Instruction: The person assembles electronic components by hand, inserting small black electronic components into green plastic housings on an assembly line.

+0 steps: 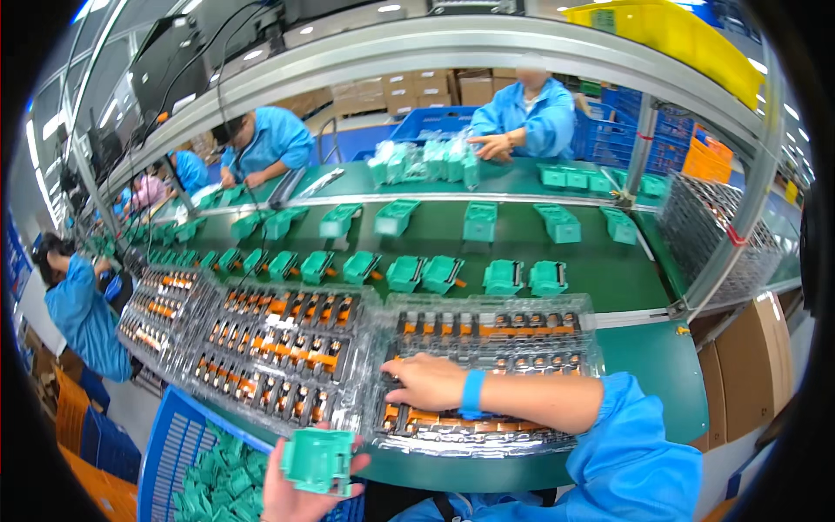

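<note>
A boxy green plastic case is held in the left hand beside a blue basket, its hollow side up, its long way hard to tell. On the tabletop, a shiny clear tray of parts is partly hidden by the right hand, whose grip cannot be told.

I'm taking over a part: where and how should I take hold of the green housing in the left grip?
Probably pinch the far rim of the green housing, from above: its upper face is uncovered, while the left grip supports it underneath, with fingers flanking its sides.
</note>
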The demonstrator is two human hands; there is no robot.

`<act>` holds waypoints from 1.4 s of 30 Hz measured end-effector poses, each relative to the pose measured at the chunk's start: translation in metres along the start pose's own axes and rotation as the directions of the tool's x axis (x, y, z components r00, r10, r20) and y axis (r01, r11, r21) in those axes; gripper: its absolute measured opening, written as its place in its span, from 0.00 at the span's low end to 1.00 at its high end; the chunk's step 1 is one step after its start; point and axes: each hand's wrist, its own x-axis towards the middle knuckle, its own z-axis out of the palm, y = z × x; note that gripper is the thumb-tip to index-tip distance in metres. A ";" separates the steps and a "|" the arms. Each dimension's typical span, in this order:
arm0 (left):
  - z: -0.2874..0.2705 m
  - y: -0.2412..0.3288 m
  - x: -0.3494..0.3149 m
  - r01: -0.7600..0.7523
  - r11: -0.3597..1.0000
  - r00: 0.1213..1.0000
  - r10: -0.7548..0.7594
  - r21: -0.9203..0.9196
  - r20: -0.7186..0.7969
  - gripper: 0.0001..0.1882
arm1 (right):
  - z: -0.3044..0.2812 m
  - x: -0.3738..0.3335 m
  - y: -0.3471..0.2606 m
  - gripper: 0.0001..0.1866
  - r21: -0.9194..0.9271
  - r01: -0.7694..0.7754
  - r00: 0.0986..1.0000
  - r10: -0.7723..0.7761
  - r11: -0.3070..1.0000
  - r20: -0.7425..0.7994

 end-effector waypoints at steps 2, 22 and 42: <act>0.013 -0.011 0.026 0.041 0.998 0.996 -0.045 0.052 0.080 0.38 | 0.007 0.005 -0.003 0.28 0.009 -0.020 0.999 0.020 1.000 -0.042; -0.004 -0.045 0.108 -0.098 0.941 0.989 0.129 0.323 -0.077 0.24 | -0.037 -0.078 0.052 0.09 0.977 0.153 0.910 0.408 -0.152 -0.079; -0.025 -0.064 0.119 -0.335 0.729 0.901 0.434 0.597 -0.023 0.16 | -0.031 -0.102 0.015 0.13 0.472 0.261 0.795 0.090 0.842 -0.600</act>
